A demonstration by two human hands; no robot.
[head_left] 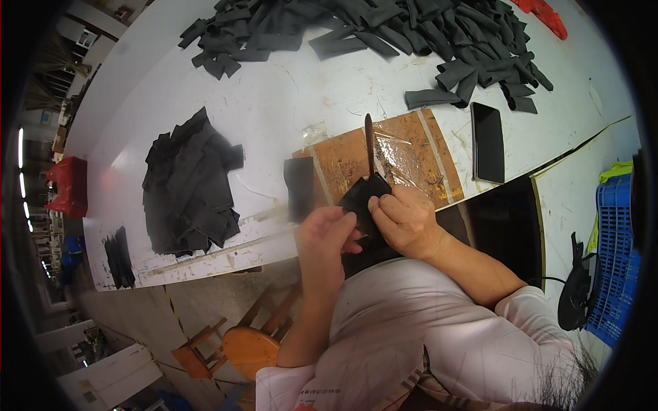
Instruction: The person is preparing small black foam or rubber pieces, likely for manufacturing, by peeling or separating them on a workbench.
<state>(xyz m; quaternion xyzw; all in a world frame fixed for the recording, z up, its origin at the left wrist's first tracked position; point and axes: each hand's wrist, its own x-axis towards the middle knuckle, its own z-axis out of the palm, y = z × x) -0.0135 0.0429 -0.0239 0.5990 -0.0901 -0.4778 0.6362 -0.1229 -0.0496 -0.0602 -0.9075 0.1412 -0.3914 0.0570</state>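
Close to the table's near edge, a small black fabric piece [358, 205] is between my two hands. My left hand [327, 236] pinches its left side, thumb on top and fingers curled. My right hand [409, 220] grips the right side in a closed fist. A thin dark stick [370, 140] with a rounded tip points away from me, its near end hidden by the fabric. Beneath it lies a brown cardboard sheet [336, 161] covered with clear tape. Just left of the sheet, a single flat black fabric strip [298, 190] rests.
A heap of dark tubular fabric pieces [473, 41] spreads along the far side. Flat black pieces [188, 185] are piled at the left, beside a small stack [119, 257]. A phone [487, 144] lies right of the cardboard. A blue crate [612, 260] and wooden stool [250, 351] stand nearby.
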